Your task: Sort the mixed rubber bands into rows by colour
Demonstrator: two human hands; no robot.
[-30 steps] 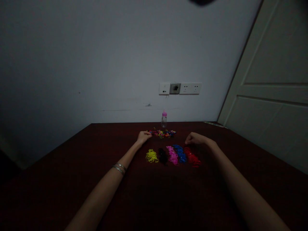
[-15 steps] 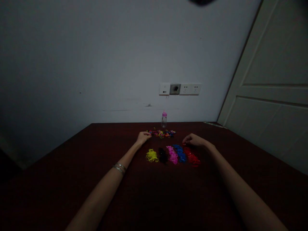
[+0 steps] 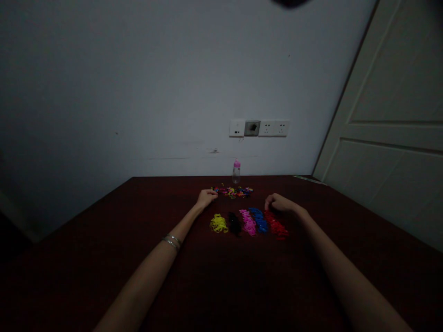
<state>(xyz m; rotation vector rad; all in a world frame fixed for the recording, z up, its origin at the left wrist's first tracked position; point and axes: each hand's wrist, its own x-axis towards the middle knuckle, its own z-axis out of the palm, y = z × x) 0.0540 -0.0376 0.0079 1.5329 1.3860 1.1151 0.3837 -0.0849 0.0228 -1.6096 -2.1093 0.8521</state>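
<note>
Right of the frame's centre, the right hand (image 3: 279, 202) curls its fingers at the upper end of the red pile (image 3: 277, 227), while the left hand (image 3: 206, 197), near the middle, has its fingertips at the mixed pile's (image 3: 231, 192) left edge; whether either grasps anything cannot be told. Below centre, the yellow pile (image 3: 218, 223), black pile (image 3: 234, 224), pink pile (image 3: 248, 223) and blue pile (image 3: 259, 220) run left to right.
</note>
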